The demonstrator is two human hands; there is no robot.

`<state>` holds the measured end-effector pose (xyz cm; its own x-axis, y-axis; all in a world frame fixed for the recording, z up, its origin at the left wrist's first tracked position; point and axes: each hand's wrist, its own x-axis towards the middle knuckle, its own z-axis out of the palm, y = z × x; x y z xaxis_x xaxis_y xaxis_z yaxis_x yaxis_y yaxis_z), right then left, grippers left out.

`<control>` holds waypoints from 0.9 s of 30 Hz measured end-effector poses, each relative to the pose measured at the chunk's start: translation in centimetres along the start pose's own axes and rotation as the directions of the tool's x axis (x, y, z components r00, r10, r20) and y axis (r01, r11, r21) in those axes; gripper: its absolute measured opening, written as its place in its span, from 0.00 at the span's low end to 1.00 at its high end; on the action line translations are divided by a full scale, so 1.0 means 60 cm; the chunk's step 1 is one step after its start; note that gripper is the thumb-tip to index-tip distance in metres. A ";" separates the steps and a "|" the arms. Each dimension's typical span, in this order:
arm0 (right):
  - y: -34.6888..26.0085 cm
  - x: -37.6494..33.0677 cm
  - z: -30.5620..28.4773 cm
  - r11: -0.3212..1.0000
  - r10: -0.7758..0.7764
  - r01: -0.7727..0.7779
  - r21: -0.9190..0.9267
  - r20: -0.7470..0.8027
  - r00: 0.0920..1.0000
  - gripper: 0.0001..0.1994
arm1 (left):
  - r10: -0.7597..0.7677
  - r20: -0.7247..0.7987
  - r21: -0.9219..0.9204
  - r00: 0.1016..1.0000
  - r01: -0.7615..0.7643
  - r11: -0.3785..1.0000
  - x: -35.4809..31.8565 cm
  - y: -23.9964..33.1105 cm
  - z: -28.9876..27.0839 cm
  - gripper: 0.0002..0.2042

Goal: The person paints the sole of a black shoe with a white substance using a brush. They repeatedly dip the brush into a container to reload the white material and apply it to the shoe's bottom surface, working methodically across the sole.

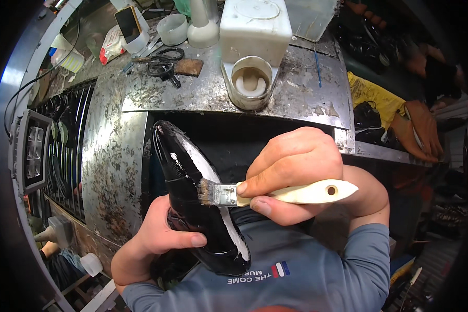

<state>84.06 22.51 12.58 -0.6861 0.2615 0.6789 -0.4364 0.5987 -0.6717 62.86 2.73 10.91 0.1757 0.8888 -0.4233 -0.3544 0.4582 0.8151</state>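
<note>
Apparent brushing step: glossy black shoe [186, 205]
Right hand [302, 161] pinches cream-handled flat brush [299, 194]; left hand [161, 229] clasps shoe; next stroke likely needs steadiness.

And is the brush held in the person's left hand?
No, the right hand holds the brush, while the left hand grips the black shoe.
</note>
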 end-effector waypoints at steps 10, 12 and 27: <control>-0.001 -0.025 0.018 0.993 0.039 -0.044 0.109 0.049 0.998 0.05 | 0.052 -0.079 -0.160 0.996 -0.064 0.985 -0.006 -0.033 -0.017 0.36; -0.001 -0.023 0.009 0.992 0.045 -0.052 0.117 0.065 0.997 0.05 | 0.057 -0.094 -0.161 0.994 -0.071 0.984 -0.010 -0.038 -0.025 0.38; 0.172 -0.024 -0.100 0.567 0.189 -0.237 -0.789 -0.156 0.970 0.07 | 0.144 -0.255 -0.047 0.956 -0.161 0.986 -0.018 -0.048 -0.020 0.41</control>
<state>84.03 32.84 6.47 -0.6566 0.4847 0.5779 0.3748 0.8746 -0.3077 62.61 0.45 8.53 -0.1171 0.9143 -0.3878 -0.4205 0.3081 0.8534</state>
